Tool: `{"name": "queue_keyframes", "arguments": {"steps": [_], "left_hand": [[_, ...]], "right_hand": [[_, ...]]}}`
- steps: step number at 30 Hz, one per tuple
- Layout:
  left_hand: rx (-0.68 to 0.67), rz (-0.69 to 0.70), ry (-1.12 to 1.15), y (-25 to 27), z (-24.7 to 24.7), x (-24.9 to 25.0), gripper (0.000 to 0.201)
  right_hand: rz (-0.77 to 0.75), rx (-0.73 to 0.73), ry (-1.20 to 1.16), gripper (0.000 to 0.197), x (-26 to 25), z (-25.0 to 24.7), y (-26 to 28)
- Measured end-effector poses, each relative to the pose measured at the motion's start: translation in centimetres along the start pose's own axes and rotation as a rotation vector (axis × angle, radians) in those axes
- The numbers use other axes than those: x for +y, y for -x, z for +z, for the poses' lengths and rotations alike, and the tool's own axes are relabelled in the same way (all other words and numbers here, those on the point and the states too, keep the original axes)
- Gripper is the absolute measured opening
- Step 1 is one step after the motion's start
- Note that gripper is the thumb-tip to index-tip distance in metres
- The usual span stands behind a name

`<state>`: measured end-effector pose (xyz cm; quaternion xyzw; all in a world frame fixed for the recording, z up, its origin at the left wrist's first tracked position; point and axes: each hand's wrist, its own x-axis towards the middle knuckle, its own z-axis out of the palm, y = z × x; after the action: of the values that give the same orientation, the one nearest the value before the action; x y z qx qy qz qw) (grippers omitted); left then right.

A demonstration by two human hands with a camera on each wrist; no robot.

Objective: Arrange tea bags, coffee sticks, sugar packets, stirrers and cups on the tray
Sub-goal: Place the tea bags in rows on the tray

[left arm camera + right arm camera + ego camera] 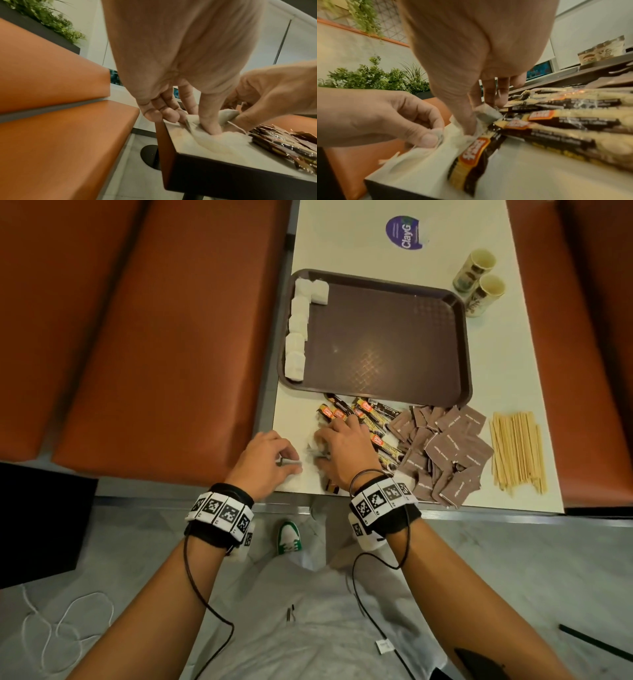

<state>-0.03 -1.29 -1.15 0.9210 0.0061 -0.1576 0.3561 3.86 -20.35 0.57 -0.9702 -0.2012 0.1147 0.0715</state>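
On the near left corner of the white table [376,241] lie loose white tea bags [223,142]. My left hand [291,462] pinches one of them by its edge [436,136]. Just to its right, my right hand [322,455] pinches another tea bag [488,115] between thumb and fingers. A row of tea bags [297,330] lines the left side of the brown tray [383,344]. Coffee sticks [373,412] are heaped under and beside my right hand. Brown sugar packets [445,450], wooden stirrers [517,451] and two paper cups [474,270] stand off the tray.
Orange bench seats flank the table on the left [137,337] and right [582,371]. A purple sticker [406,232] marks the far end of the table. Both hands work right at the table's near left corner [173,152], above its black pedestal base [149,155].
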Motion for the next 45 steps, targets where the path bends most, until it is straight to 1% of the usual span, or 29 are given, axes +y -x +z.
{"name": "queue_keyframes", "arguments": {"steps": [2,4,7,9,11,13,15,16,18,19,22,25,26,27,29,31,33,36,38,40,42,45], "left_hand": [[0.07,-0.027,0.048,0.0,0.0,0.1,0.013],[0.14,-0.068,0.126,-0.1,-0.3,0.3,0.012],[0.218,-0.153,0.285,-0.6,-0.9,0.3,0.013],[0.245,-0.183,0.373,-1.2,-1.2,0.1,0.018],[0.237,-0.225,0.52,-1.9,-1.3,0.4,0.016],[0.216,-0.275,0.68,-2.4,-1.3,1.2,0.015],[0.188,-0.342,0.854,-2.8,-1.5,2.3,0.013],[0.152,-0.374,0.975,-2.9,-1.7,2.8,0.012],[0.043,-0.403,1.224,-3.1,-1.9,3.4,0.019],[0.008,-0.391,1.265,-3.1,-1.9,3.5,0.024],[0.007,-0.319,1.147,-3.0,-1.1,3.2,0.027],[0.046,-0.345,1.09,-3.1,-0.5,2.4,0.017],[0.069,-0.363,1.082,-3.2,-0.5,2.1,0.014],[0.093,-0.379,1.076,-3.4,-0.5,1.9,0.011],[0.134,-0.411,1.08,-3.7,-0.7,1.7,0.013],[0.143,-0.446,1.103,-4.0,-1.1,2.1,0.018],[0.129,-0.462,1.117,-4.3,-1.5,2.7,0.021],[0.119,-0.485,1.133,-4.8,-1.8,3.3,0.02],[0.122,-0.5,1.147,-5.0,-1.9,3.5,0.017],[0.11,-0.51,1.169,-5.2,-1.9,3.8,0.012],[0.094,-0.518,1.159,-5.3,-1.9,3.9,0.018],[0.098,-0.509,1.112,-5.5,-1.8,4.0,0.02]], "right_hand": [[0.004,0.044,-0.034,0.029,-0.1,0.4,-0.1],[0.005,0.082,-0.051,0.02,-0.3,0.7,-0.3],[0.041,0.129,-0.154,0.016,-0.2,0.5,-0.4],[0.101,0.159,-0.315,0.018,-0.2,0.1,-0.7],[0.179,0.168,-0.559,0.023,-0.3,-0.5,-1.0],[0.197,0.21,-0.708,0.025,-0.7,-1.0,-1.3],[0.196,0.24,-0.784,0.025,-1.0,-1.3,-1.7],[0.197,0.233,-0.813,0.025,-1.2,-1.3,-1.8],[0.186,0.212,-0.818,0.022,-1.5,-0.9,-2.0],[0.168,0.21,-0.792,0.021,-1.6,-0.6,-2.1],[0.103,0.225,-0.711,0.029,-1.7,0.0,-1.9],[0.071,0.179,-0.724,0.047,-1.2,-0.5,-1.4],[0.063,0.159,-0.738,0.05,-0.9,-0.7,-1.2],[0.064,0.156,-0.755,0.047,-0.4,-0.9,-1.1],[0.08,0.201,-0.749,0.031,0.8,-1.1,-1.0],[0.113,0.229,-0.635,0.021,2.2,-1.1,-1.2],[0.114,0.208,-0.492,0.019,3.3,-0.9,-1.6],[0.057,0.173,-0.351,0.014,3.7,-0.4,-1.9],[0.038,0.177,-0.305,0.017,3.5,-0.2,-2.1],[0.038,0.189,-0.291,0.024,3.4,-0.2,-2.3],[0.056,0.199,-0.271,0.029,3.3,-0.2,-2.6],[0.091,0.197,-0.206,0.024,3.0,-0.1,-3.0]]}}
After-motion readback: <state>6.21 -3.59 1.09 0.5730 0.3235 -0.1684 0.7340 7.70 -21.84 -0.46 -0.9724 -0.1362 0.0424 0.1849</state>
